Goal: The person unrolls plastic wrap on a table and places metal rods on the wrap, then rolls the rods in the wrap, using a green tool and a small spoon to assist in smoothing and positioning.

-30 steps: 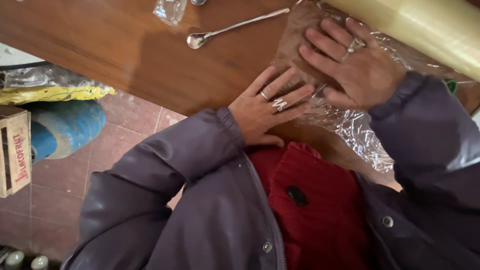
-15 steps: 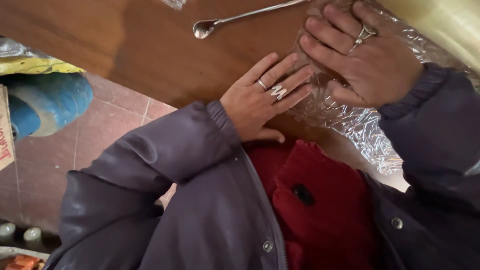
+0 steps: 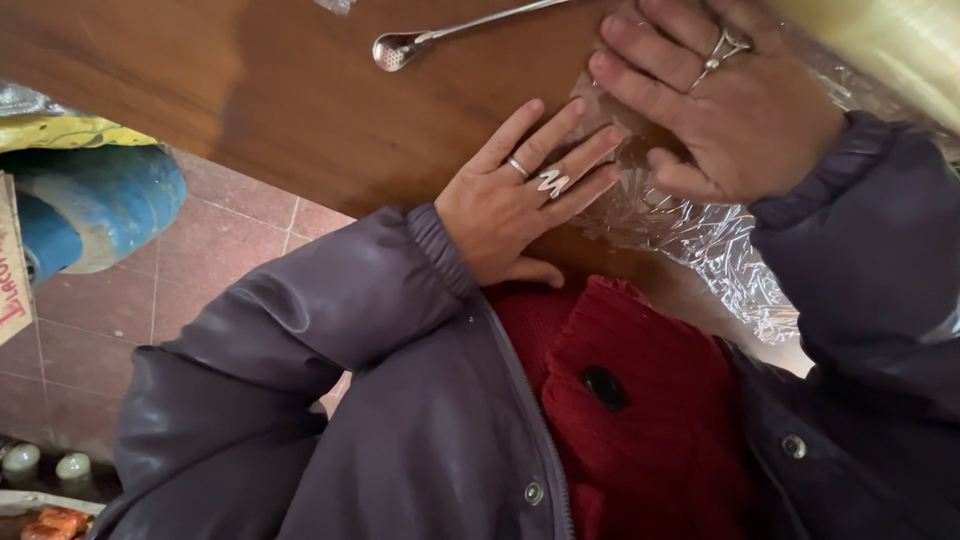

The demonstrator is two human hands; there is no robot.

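While the brown wooden table (image 3: 250, 90) fills the upper part of the frame, a sheet of crinkled clear plastic wrap (image 3: 700, 240) is spread over its right side, reaching the table edge at centre right. The left hand (image 3: 520, 200) is laid flat and open on the wood, its fingertips touching the wrap's edge. The right hand (image 3: 720, 100) is pressed open on the wrap at upper right. A long metal spoon (image 3: 440, 35) lies near the top edge. Reddish floor tiles (image 3: 240, 260) and a blue drum (image 3: 90, 210) are seen at left.
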